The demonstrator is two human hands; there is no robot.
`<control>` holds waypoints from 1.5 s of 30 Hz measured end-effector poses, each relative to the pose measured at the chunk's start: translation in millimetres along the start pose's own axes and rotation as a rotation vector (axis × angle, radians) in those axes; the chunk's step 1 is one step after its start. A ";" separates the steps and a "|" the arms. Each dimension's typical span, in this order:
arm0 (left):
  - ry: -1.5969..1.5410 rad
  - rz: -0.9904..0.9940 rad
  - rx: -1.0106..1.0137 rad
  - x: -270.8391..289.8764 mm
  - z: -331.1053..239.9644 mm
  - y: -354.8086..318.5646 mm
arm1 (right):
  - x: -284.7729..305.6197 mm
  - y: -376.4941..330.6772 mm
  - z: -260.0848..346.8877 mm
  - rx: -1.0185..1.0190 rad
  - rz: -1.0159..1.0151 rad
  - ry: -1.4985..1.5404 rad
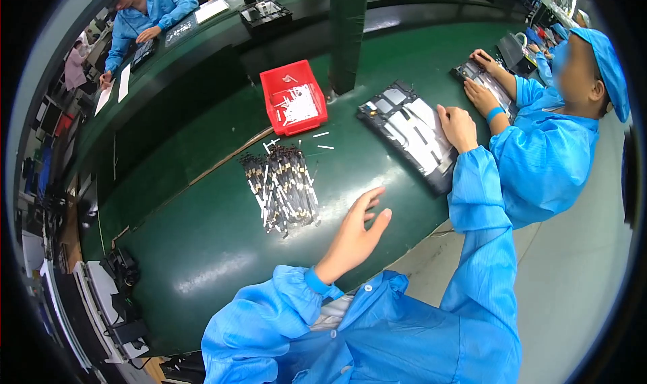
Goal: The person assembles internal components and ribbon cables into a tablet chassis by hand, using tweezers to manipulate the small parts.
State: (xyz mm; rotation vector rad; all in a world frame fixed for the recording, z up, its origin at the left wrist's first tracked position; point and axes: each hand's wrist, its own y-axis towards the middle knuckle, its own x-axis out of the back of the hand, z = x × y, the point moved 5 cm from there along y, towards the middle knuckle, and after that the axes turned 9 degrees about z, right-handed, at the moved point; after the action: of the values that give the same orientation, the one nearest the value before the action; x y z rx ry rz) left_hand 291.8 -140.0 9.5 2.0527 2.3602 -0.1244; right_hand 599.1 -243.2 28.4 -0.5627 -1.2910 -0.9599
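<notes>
My left hand (354, 235) hovers over the green tabletop, fingers and thumb apart, with nothing in it. Just beyond it lies a bundle of thin black cables (286, 192) with white and tan bits along them. To the right, my right hand (459, 128) is closed on the right edge of a flat black electronic device chassis (411, 131) with silver plates inside. The tips of its fingers are partly hidden. The chassis lies at a slant on the table. Behind the cables stands a red plastic bin (280, 80) holding small white strips (301, 105).
A few loose white strips (325, 146) lie beside the bin. A dark green post (347, 40) rises behind the chassis. At right, a co-worker in blue (549, 148) handles a similar chassis (502, 91); another person (145, 20) works at far left. Black adapters (121, 268) sit at the left edge.
</notes>
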 end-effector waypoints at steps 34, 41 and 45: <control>-0.252 -1.046 0.003 87.7 -22.7 -244.3 | 22.3 -180.0 230.1 0.326 0.428 0.757; -0.291 -1.096 0.054 97.5 21.0 -257.1 | -15.0 -176.5 273.5 0.471 0.362 0.407; -0.091 -1.091 0.111 96.0 14.3 -250.5 | -31.1 -171.9 294.0 0.549 0.310 0.230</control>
State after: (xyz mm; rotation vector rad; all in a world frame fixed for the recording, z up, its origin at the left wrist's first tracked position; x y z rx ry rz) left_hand 29.9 -80.4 2.6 0.5293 3.1147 -0.3336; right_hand 295.9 -85.2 38.2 -0.2059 -1.1521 -0.3721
